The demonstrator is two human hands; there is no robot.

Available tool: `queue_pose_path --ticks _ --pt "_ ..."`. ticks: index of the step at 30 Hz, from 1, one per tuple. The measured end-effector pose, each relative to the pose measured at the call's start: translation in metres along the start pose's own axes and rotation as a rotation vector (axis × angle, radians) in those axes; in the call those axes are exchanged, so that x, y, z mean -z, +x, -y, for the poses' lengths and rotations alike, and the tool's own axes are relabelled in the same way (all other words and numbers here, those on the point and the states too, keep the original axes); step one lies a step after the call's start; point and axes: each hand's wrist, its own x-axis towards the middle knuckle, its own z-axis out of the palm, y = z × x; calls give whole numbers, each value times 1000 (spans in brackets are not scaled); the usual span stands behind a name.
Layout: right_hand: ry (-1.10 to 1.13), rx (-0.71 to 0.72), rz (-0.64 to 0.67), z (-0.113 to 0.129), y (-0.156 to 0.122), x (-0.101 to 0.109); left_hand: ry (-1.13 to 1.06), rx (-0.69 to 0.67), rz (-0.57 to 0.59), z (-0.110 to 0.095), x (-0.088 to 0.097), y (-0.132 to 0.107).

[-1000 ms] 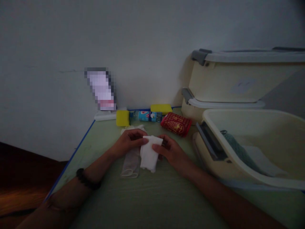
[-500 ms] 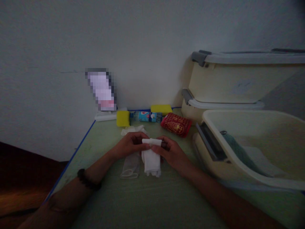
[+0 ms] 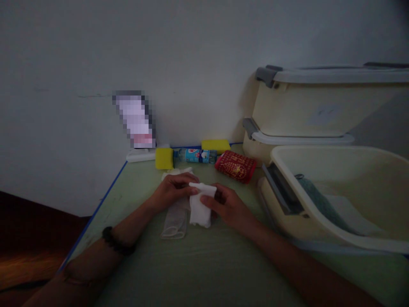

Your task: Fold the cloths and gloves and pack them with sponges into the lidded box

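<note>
In the head view, the left hand (image 3: 172,189) and right hand (image 3: 228,202) pinch a folded white cloth (image 3: 200,212) between them above the table (image 3: 223,268). Farther off, a blue-labelled bottle (image 3: 194,155) and, right, a gold-lettered red packet (image 3: 235,166) bear illegible writing.

Seems a room in a home, though which room I can't tell — grey wall (image 3: 198,59), green worktop (image 3: 223,268) against it, stacked lidded bins (image 3: 294,111), a drink bottle (image 3: 198,156)
</note>
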Motion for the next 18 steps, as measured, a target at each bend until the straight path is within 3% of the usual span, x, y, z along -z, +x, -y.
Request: queue_pose_path --ticks 2,10,18 --pt "7 -6 1 0 -1 0 32 -24 38 0 1 0" --pt "84 -31 -5 0 -2 -1 -107 139 50 2 1 -1" --pt "74 24 -65 -1 -4 -5 -123 136 83 4 2 -2"
